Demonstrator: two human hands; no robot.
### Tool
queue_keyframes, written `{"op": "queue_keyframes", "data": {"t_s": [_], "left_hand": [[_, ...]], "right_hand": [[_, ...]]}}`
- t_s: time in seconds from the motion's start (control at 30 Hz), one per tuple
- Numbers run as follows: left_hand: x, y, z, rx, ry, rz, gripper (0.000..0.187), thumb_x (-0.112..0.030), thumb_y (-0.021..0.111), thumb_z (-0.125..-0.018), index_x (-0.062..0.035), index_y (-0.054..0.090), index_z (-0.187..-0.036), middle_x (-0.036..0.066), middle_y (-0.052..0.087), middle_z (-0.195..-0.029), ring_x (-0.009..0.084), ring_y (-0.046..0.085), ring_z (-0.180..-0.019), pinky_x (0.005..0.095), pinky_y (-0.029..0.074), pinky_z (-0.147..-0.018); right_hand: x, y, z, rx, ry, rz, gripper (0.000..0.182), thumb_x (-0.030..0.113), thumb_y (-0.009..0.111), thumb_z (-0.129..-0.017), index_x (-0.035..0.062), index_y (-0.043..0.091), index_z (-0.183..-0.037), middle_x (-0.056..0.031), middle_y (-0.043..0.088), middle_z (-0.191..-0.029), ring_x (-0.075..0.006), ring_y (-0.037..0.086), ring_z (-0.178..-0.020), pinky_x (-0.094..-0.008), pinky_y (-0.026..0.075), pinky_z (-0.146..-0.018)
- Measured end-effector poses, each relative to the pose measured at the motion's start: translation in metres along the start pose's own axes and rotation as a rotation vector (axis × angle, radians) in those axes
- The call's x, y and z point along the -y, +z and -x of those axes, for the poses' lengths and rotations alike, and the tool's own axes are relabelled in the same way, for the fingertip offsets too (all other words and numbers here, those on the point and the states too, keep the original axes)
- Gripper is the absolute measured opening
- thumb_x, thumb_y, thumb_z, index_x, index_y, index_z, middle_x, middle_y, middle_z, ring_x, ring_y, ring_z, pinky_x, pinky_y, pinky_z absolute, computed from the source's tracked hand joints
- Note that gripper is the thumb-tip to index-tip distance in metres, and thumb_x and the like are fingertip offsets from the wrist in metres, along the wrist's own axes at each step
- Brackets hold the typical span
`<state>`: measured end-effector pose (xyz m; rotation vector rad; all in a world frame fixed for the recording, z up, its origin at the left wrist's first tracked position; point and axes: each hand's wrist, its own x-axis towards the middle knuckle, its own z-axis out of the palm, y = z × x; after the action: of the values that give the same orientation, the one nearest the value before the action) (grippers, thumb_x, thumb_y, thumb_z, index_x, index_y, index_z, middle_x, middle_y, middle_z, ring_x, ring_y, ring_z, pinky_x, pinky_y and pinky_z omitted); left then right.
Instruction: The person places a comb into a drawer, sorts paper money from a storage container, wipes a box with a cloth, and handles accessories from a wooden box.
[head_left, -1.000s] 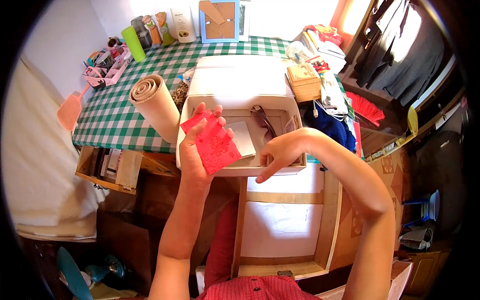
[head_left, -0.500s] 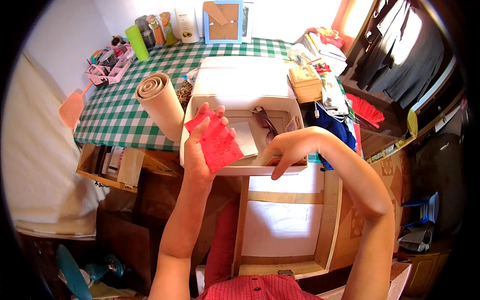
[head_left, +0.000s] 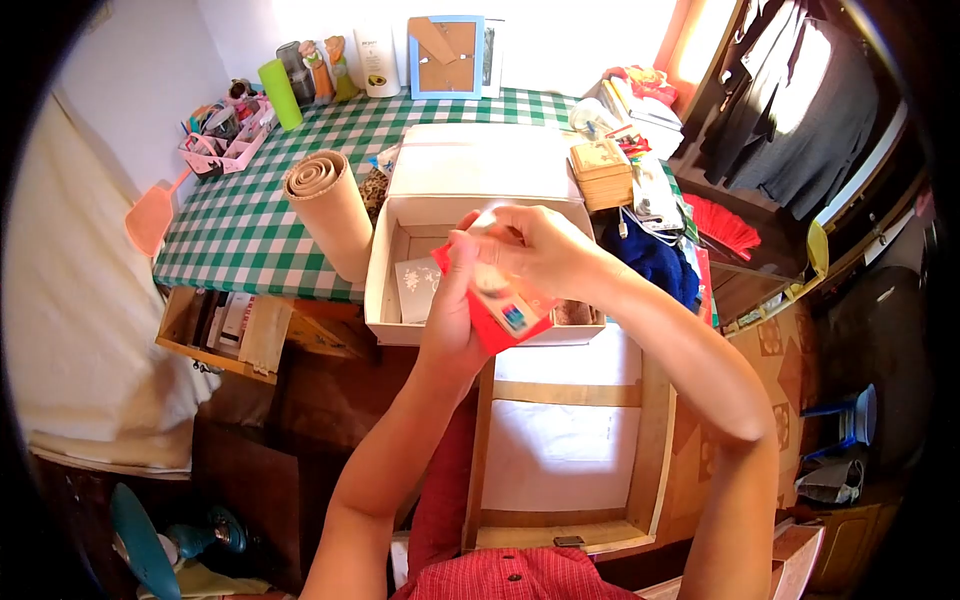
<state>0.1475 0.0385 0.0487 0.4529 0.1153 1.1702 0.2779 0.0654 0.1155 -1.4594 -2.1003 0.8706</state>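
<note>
Above the open white box (head_left: 487, 160), my left hand (head_left: 455, 325) is closed around a red envelope (head_left: 490, 335) with its thumb on the near face. My right hand (head_left: 545, 248) bends in from the right, fingers pinched at the top of a pale card (head_left: 492, 285). This card lies against the front of the envelope and shows a small coloured logo at its lower end. Glare and motion blur hide part of the right fingertips. Inside the box, left of my hands, is a white square item (head_left: 415, 285) with a pale floral pattern.
A beige roll (head_left: 335, 220) stands left of the box on the green checked tablecloth (head_left: 235, 240). To the right are a wooden box (head_left: 601, 175) and dark blue cloth (head_left: 655, 270). An open drawer (head_left: 565, 455) juts out below; another open drawer (head_left: 220, 335) is at left.
My right hand has left the box's right side and moved up and left to my left hand, with a pale card now in it. My left hand and the envelope have shifted right.
</note>
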Motion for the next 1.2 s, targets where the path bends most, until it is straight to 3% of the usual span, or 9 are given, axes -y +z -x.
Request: {"op": "queue_keyframes", "data": {"t_s": [0.07,0.13,0.27,0.37,0.43,0.73,0.93,1.0,1.2], "left_hand": [[-0.002,-0.001,0.002,-0.011,0.010,-0.066,0.049,-0.026,0.044,-0.100,-0.0156,0.024,-0.144,0.013,0.046,-0.132,0.0260,0.050,-0.120,0.0464,0.045,-0.099],[-0.005,0.010,0.005,-0.058,0.061,-0.065,0.046,-0.014,0.042,-0.100,-0.0154,0.026,-0.143,0.014,0.044,-0.135,0.0296,0.048,-0.124,0.0504,0.041,-0.102],[-0.017,0.005,0.014,-0.186,0.087,-0.082,0.044,-0.008,0.038,-0.099,-0.0157,0.032,-0.142,0.016,0.043,-0.137,0.0300,0.046,-0.126,0.0539,0.039,-0.103],[-0.030,-0.008,0.022,-0.219,0.092,-0.131,0.045,-0.010,0.046,-0.096,-0.0136,0.034,-0.140,0.017,0.048,-0.129,0.0260,0.054,-0.109,0.0482,0.047,-0.093],[-0.032,-0.008,0.028,-0.240,0.086,-0.117,0.036,-0.010,0.048,-0.095,-0.0116,0.042,-0.130,0.017,0.051,-0.121,0.0231,0.056,-0.092,0.0430,0.052,-0.081],[-0.026,-0.012,0.050,-0.232,0.010,-0.033,0.028,-0.012,0.050,-0.094,-0.0125,0.046,-0.122,0.016,0.053,-0.121,0.0240,0.057,-0.096,0.0416,0.052,-0.081],[-0.018,-0.014,0.071,-0.242,-0.057,-0.017,0.030,-0.013,0.054,-0.093,-0.0171,0.047,-0.122,0.012,0.053,-0.122,0.0196,0.057,-0.099,0.0402,0.052,-0.083],[-0.015,-0.016,0.077,-0.232,-0.072,-0.004,0.030,-0.012,0.054,-0.093,-0.0175,0.047,-0.122,0.012,0.053,-0.123,0.0191,0.057,-0.100,0.0405,0.052,-0.085],[-0.010,-0.014,0.094,-0.233,-0.095,-0.029,0.029,-0.012,0.054,-0.093,-0.0173,0.048,-0.121,0.012,0.054,-0.123,0.0195,0.057,-0.103,0.0410,0.051,-0.088]], "right_hand": [[-0.002,-0.002,-0.001,-0.112,-0.048,-0.125,0.055,0.052,0.043,-0.097,0.0014,0.061,-0.110,-0.0092,0.066,-0.091,-0.0144,0.059,-0.075,-0.0292,0.049,-0.071],[0.016,-0.024,0.011,-0.021,0.243,-0.370,0.051,0.049,0.044,-0.097,0.0028,0.062,-0.110,-0.0076,0.065,-0.093,-0.0157,0.061,-0.076,-0.0301,0.049,-0.070],[-0.029,-0.039,0.026,-0.313,0.064,0.556,0.036,0.038,0.059,-0.089,0.0033,0.066,-0.092,-0.0139,0.067,-0.082,-0.0260,0.066,-0.080,-0.0369,0.051,-0.070],[-0.059,-0.031,0.040,-0.335,0.142,0.768,0.039,0.041,0.064,-0.084,0.0024,0.067,-0.080,-0.0165,0.066,-0.080,-0.0317,0.067,-0.077,-0.0397,0.052,-0.069],[-0.056,-0.022,0.050,-0.303,0.198,0.788,0.043,0.045,0.065,-0.082,0.0025,0.067,-0.081,-0.0165,0.066,-0.078,-0.0311,0.067,-0.078,-0.0397,0.052,-0.069],[-0.036,0.020,0.054,-0.325,0.438,0.926,0.071,0.070,0.066,-0.067,0.0011,0.066,-0.083,-0.0107,0.063,-0.083,-0.0211,0.067,-0.077,-0.0307,0.054,-0.065],[-0.043,0.031,0.047,-0.350,0.455,0.830,0.043,0.037,0.074,-0.068,-0.0028,0.068,-0.082,-0.0152,0.064,-0.083,-0.0293,0.067,-0.077,-0.0372,0.053,-0.069],[-0.043,0.031,0.044,-0.260,0.532,0.877,0.026,0.023,0.070,-0.072,0.0008,0.069,-0.085,-0.0134,0.061,-0.095,-0.0262,0.063,-0.090,-0.0334,0.052,-0.074],[-0.064,0.033,0.044,-0.459,0.498,0.963,0.014,0.012,0.068,-0.072,0.0028,0.069,-0.083,-0.0088,0.052,-0.106,-0.0257,0.054,-0.102,-0.0361,0.051,-0.076]]}}
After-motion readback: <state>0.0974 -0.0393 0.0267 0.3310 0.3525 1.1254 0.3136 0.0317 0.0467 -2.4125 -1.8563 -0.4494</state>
